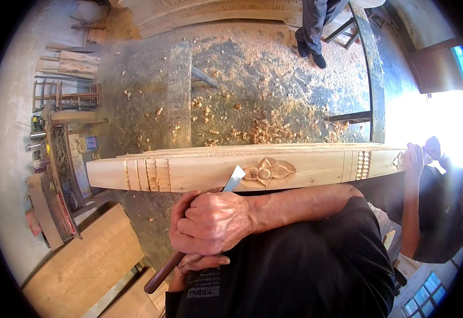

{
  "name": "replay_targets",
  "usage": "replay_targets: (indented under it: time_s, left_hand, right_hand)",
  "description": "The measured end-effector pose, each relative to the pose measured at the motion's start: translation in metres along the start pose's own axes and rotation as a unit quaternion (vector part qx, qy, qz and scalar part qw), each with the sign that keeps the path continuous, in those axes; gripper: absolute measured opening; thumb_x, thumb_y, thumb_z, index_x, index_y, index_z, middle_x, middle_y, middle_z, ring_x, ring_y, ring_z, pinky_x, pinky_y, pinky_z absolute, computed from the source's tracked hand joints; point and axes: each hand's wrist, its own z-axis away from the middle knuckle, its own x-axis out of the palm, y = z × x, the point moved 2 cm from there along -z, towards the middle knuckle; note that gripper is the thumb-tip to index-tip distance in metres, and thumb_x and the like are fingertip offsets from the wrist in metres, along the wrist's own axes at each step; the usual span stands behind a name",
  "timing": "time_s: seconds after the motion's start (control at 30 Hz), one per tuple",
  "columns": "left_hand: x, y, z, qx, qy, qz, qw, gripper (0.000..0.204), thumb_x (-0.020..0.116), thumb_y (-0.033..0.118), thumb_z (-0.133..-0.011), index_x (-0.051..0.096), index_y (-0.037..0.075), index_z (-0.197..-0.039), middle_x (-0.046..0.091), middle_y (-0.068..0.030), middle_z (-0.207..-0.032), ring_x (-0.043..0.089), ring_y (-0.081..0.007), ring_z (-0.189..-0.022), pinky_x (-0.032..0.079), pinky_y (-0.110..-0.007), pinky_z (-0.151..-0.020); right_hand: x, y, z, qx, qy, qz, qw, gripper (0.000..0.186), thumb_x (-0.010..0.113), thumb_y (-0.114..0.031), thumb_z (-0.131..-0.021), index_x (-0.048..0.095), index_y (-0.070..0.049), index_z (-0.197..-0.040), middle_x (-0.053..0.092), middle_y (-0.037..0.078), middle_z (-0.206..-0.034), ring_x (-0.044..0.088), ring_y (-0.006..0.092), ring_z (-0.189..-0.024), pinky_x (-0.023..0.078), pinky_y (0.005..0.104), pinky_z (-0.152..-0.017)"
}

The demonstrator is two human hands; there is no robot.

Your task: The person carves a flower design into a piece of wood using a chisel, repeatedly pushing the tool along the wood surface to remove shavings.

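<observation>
A flat-bladed chisel (235, 179) slants across in front of me, its wide bright tip touching or just over the carved flower (264, 171) on a long pale wooden beam (205, 177). My right hand (213, 220) is closed around the chisel, its forearm coming across from the right. Below it, my left hand (202, 262) is mostly hidden; its thumb shows, and it appears closed around the same tool. The dark wooden handle (162, 273) sticks out to the lower left. Bands of carved notches (157, 175) mark the beam's left part.
At the beam's right end, a co-worker's hand (414, 156) rests on it. Another person's legs (313, 29) stand at the far side. Wood shavings (263, 127) litter the floor. Carved panels (88, 259) lie lower left; a cluttered rack (59, 148) stands along the left wall.
</observation>
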Motion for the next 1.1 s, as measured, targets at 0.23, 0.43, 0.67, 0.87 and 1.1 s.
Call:
replay_targets:
  time_s: [0.23,0.43,0.67,0.87,1.1]
  left_hand:
    - [0.000,0.000,-0.004,0.000,0.000,0.002,1.000,0.082,0.092,0.014,-0.072,0.059,-0.003,-0.146,0.074,-0.0118,-0.120,0.070,-0.0230,-0.113,0.057,-0.037,-0.097]
    - [-0.003,-0.002,-0.006,-0.001,-0.005,0.006,1.000,0.084,0.091,0.013,-0.071,0.058,-0.003,-0.147,0.073,-0.0117,-0.121,0.070,-0.0229,-0.114,0.057,-0.037,-0.098]
    - [-0.002,0.001,-0.009,-0.004,-0.004,0.000,1.000,0.086,0.091,0.012,-0.070,0.057,-0.004,-0.148,0.073,-0.0115,-0.121,0.070,-0.0229,-0.114,0.056,-0.037,-0.098]
    - [0.000,0.004,-0.004,-0.008,-0.010,-0.004,1.000,0.088,0.090,0.011,-0.069,0.056,-0.004,-0.149,0.072,-0.0113,-0.122,0.069,-0.0228,-0.115,0.056,-0.036,-0.099]
    - [-0.001,0.008,-0.002,-0.012,-0.010,-0.012,1.000,0.090,0.090,0.010,-0.068,0.055,-0.004,-0.150,0.072,-0.0111,-0.123,0.069,-0.0228,-0.115,0.056,-0.036,-0.099]
  right_hand:
    - [0.000,0.003,0.002,0.000,-0.026,0.043,0.999,0.039,0.069,-0.041,-0.096,0.058,-0.004,-0.094,0.066,0.018,-0.081,0.071,0.0294,-0.063,0.059,0.0431,-0.058]
    - [-0.001,0.000,-0.002,0.017,-0.016,-0.004,1.000,0.041,0.069,-0.043,-0.097,0.058,-0.004,-0.095,0.066,0.019,-0.086,0.071,0.0289,-0.064,0.059,0.0432,-0.058]
    - [-0.004,-0.003,-0.004,0.021,-0.002,-0.014,1.000,0.045,0.067,-0.046,-0.099,0.059,-0.002,-0.101,0.066,0.018,-0.089,0.071,0.0286,-0.065,0.059,0.0440,-0.058]
    - [-0.009,-0.002,-0.005,0.031,0.006,-0.022,0.999,0.045,0.067,-0.047,-0.100,0.060,-0.002,-0.100,0.066,0.017,-0.089,0.071,0.0280,-0.065,0.058,0.0434,-0.057]
    - [-0.006,0.002,-0.003,0.016,0.039,-0.002,0.999,0.037,0.069,-0.039,-0.095,0.061,-0.003,-0.098,0.064,0.014,-0.084,0.071,0.0270,-0.065,0.059,0.0426,-0.057]
